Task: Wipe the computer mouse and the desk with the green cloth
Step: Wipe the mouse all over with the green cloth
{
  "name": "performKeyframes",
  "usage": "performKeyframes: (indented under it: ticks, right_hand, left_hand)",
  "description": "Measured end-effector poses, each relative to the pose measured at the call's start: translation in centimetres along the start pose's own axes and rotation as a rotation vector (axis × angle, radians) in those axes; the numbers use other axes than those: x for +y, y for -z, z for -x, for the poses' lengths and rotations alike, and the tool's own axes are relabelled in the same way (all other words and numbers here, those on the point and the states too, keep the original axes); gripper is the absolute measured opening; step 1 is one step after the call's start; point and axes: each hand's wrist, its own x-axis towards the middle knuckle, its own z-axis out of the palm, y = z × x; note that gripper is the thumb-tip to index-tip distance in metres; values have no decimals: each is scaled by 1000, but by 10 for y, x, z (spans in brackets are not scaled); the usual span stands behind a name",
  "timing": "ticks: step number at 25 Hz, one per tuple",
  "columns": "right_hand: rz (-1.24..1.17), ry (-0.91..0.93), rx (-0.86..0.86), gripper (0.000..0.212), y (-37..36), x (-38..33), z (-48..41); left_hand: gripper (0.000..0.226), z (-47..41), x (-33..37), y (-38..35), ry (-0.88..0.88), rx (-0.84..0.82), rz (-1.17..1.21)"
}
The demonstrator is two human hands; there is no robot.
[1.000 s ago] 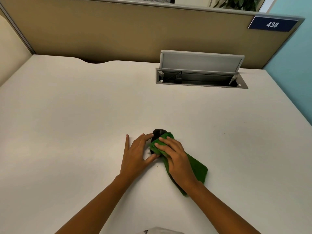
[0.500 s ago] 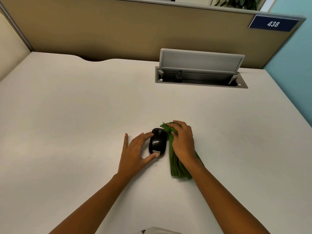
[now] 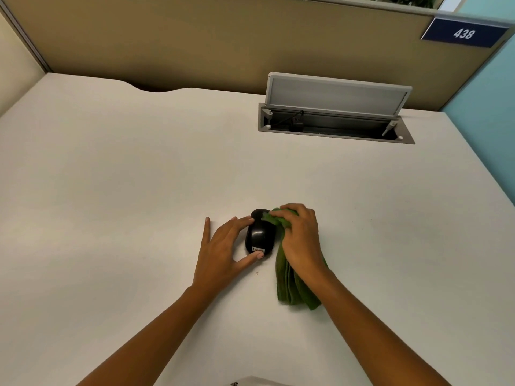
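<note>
Left hand (image 3: 223,249): fingers spread and loosely curved, palm low over the white desk (image 3: 111,204). Thumb tip touches the near end of the black computer mouse (image 3: 260,237); one fingertip touches its far-left edge. The mouse sits in the open arc between thumb and fingers, not gripped from above.

Right hand (image 3: 301,240): fingers curled together, bunching the far end of the green cloth (image 3: 292,285) and pressing it onto the mouse's far-right corner. The fingertips are buried in the folds, so how tightly they pinch cannot be told. The cloth runs under the palm and wrist and trails toward the near side, lying in folds flat on the desk, just right of the mouse.

Far right of the desk: open cable hatch (image 3: 334,121), lid raised. Partition sign (image 3: 464,33) reads 438.
</note>
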Motion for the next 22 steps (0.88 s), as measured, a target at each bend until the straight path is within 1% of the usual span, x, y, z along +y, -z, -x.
performKeyframes:
  ticks: [1,3,5,6,11,17,20,22]
  right_hand:
    - [2,-2,-22,37,3,-2,-8]
    - [73,0,-140,29,6,-4,-23]
    - [156,-28,-257,35,9,-5,-34]
    - [171,-39,-276,36,11,-5,-38]
    - [143,35,-203,23,9,-10,-35]
    - [144,10,-153,22,4,-19,-16]
    - [28,16,-177,17,16,-13,-19]
    - [-63,52,-165,16,24,-7,-30]
  left_hand:
    - [70,0,0,0,-1,2,-3]
    - [70,0,0,0,-1,-1,-15]
    - [70,0,0,0,-1,-7,-27]
    - [70,0,-1,-1,-2,-7,-32]
    - [71,0,-2,-2,-6,-10,-56]
    - [71,-1,-1,-2,-5,-8,-54]
    - [70,0,-2,-2,-4,-3,-47]
    - [69,1,-2,-2,-5,-1,-41]
